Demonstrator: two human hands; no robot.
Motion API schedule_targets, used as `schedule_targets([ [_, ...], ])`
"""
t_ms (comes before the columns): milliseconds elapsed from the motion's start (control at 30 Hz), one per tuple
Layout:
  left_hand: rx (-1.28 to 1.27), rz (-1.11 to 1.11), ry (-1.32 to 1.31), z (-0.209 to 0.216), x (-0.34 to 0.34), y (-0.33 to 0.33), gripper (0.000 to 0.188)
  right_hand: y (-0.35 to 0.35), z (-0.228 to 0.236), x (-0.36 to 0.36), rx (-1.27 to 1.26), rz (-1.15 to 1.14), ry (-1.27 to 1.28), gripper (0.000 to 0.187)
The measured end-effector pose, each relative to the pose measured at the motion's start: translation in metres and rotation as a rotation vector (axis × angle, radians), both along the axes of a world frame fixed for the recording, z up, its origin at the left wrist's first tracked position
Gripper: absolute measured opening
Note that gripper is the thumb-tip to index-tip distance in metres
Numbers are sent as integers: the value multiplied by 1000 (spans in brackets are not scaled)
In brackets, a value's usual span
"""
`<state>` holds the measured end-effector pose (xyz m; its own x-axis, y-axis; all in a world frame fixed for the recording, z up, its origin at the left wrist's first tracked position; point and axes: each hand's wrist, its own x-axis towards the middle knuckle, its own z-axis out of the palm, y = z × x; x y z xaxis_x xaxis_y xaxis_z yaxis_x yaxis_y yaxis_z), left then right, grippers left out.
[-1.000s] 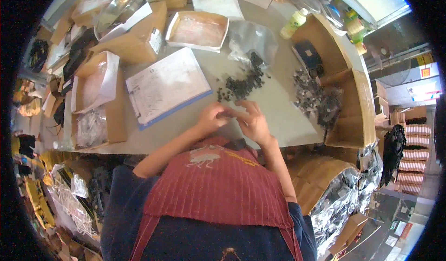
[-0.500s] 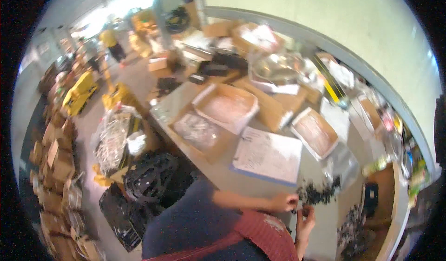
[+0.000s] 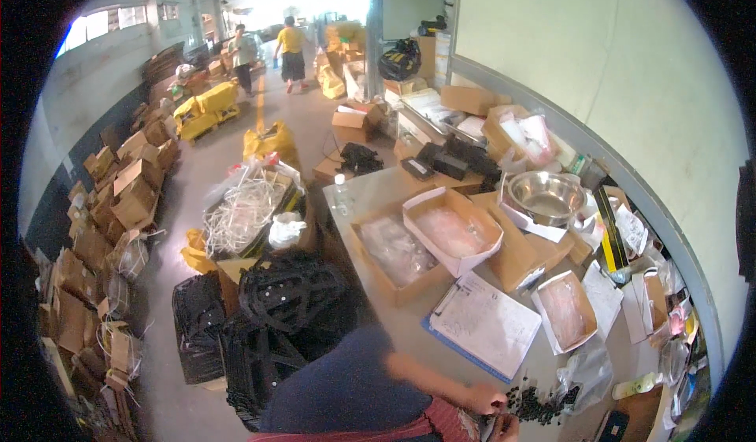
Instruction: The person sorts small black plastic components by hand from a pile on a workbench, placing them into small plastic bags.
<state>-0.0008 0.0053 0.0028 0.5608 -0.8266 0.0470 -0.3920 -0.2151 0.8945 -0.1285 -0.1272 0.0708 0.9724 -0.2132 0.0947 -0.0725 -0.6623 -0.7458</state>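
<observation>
At the lower edge of the head view, my left hand (image 3: 486,399) is closed, its fingertips pinched together. Just below it, my right hand (image 3: 505,428) is also closed, with its fingers curled toward the left. The two hands nearly touch, and whatever lies between the fingertips is too small to make out. Beside them on the grey table (image 3: 409,328) is a loose pile of small black parts (image 3: 537,407). A clear plastic bag (image 3: 587,379) rests against the pile's right side. Beyond my left hand lies a blue clipboard with a paper sheet (image 3: 487,324).
Open cartons with plastic bags (image 3: 453,233), a steel bowl (image 3: 546,196) and a bottle (image 3: 340,196) crowd the table. Left of it are stacked black parts (image 3: 291,308) and a carton of white strips (image 3: 248,214). Flattened cartons line the left wall; two people (image 3: 290,52) stand far off.
The whole view has swung up and left, so the table and my hands sit lower in the picture. Both hands stay close together beside the black parts.
</observation>
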Motion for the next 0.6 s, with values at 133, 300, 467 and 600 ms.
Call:
schedule_targets([
  [133,92,41,18,19,-4,1,31,1,-9,-2,288,-94,75,18],
  [300,129,-58,-3,15,3,1,25,-6,-4,-3,104,28,94,18],
  [467,-83,-55,78,17,-1,4,18,-10,-33,-8,661,-65,177,30],
  [600,-67,-57,105,20,-8,0,16,-19,-54,-19,986,-194,250,36],
])
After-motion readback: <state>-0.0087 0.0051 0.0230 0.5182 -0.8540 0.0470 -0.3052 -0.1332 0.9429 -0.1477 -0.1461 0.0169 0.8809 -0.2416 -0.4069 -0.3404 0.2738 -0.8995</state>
